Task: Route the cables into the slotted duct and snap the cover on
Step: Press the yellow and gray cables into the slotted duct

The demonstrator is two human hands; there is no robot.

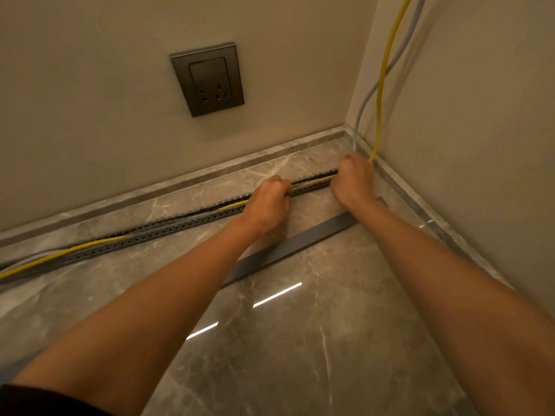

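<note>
The duct (pixel 168 228) is laid on the floor (pixel 270 340) along the wall, with the yellow cable (pixel 381 94) and grey cable (pixel 365 100) inside. Its near wall is gripped by the curled left hand (pixel 267 202); both cables are clutched by the right hand (pixel 353 181) at the corner. The cover (pixel 288 246) is laid alongside.

The duct (pixel 168 228) lies on the floor (pixel 300 340), parallel to the wall (pixel 90 115) behind it. The cables (pixel 60 256) lie in the duct and rise from its right end. The socket (pixel 207 79) sits on the wall above the duct. The cover (pixel 288 247) lies before the duct. The left hand (pixel 267 202) is on the duct, and the right hand (pixel 354 181) is at its right end
</note>
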